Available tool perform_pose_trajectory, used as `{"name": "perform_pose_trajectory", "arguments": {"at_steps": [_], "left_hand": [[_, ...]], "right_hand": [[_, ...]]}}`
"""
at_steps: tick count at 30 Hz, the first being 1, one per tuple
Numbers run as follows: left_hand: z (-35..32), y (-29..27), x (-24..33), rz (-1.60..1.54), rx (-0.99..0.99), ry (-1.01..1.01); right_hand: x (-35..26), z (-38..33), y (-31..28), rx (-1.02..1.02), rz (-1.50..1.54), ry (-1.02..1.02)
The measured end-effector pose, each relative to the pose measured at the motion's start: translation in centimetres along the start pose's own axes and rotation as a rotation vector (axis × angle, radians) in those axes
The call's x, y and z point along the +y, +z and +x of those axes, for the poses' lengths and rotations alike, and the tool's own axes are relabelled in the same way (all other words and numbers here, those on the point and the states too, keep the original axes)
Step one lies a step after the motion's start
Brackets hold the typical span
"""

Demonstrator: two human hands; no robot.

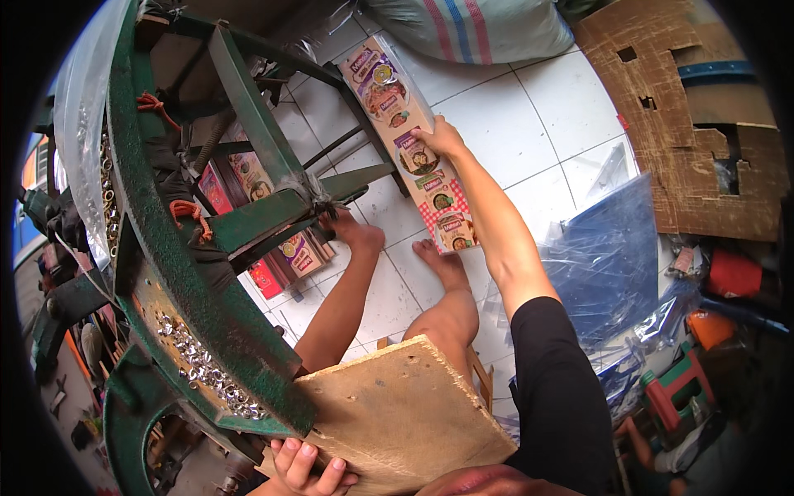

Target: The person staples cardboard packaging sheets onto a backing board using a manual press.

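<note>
My right arm stretches forward, and my right hand [442, 139] grips the edge of a long printed strip [426, 182] with food pictures and a red checkered end. The strip slants over the white floor tiles beside my bare feet; whether it is one sheet or a stack, I cannot tell. At the lower edge, my left hand [308, 469] has its fingers curled over the near edge of a wooden board [401, 417], its thumb hidden. The board lies over my lap, against a green metal machine [248, 331].
Silver eyelets [207, 372] fill the machine's tray. More printed strips [294, 252] lie beneath its frame. Clear plastic sheets [604, 256] cover the floor at right, near a brown cut-out board [686, 107]. A striped sack [475, 29] sits far back; another person [695, 446] is at lower right.
</note>
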State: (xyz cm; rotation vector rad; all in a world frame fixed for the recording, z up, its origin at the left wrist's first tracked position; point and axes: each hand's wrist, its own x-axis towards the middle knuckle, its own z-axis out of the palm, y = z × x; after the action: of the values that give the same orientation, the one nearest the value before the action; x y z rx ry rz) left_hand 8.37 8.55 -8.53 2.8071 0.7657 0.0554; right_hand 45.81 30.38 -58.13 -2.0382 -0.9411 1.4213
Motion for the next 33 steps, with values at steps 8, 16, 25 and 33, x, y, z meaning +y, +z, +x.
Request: {"name": "perform_pose_trajectory", "arguments": {"at_steps": [8,16,25,33], "left_hand": [[0.0,0.7,-0.2,-0.019,0.019,0.012],[-0.1,0.6,-0.5,-0.025,0.023,0.015],[0.9,0.2,0.0,-0.068,0.018,-0.009],[2.3,-1.2,1.6,-0.115,0.062,-0.064]], "right_hand": [[7.6,-0.1,1.0,-0.137,-0.108,-0.188],[9.2,-3.3,2.2,-0.094,0.166,-0.077],[11.9,-17.6,1.0,0.109,-0.496,-0.377],[23.4,-37.9,4.4,0.213,-0.398,0.027]]}}
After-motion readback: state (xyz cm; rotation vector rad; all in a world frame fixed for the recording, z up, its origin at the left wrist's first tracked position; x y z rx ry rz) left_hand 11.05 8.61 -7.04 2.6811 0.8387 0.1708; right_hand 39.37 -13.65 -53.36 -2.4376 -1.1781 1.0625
